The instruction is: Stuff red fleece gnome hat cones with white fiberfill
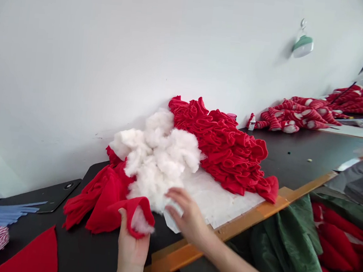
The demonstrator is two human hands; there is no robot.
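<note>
White wall (145, 44) runs along the back of a long black table (309, 158), w/ an orange wood strip (186, 255) fixed on the front edge. Green cloth (289, 243) and red-and-white cloth (334, 238) are seen below the table edge on the R. Big heap of red fleece pieces (219, 143) is piled against the wall, and a big white stuffing heap (157, 159) is banked against it, partly on a white sheet (217, 198). Further along, striped stockings (297, 114) are heaped, and these look plump, so filling seems done there, as far as can be judged. Most red pieces in the near heap look flat and unfilled, though this can't be confirmed for those underneath.

Nearest red fleece piece (145, 205) is held up in the left hand (131, 250), palm up, w/ stuffing showing at its open end, so this piece is judged part-filled. Right hand (190, 217) is held narrow, fingers (171, 194) pinched on a pale wad (172, 218) at the heap's edge; whether it's stuffing or paper can't be told. Small bottle (251, 123) is seen near the stockings.
</note>
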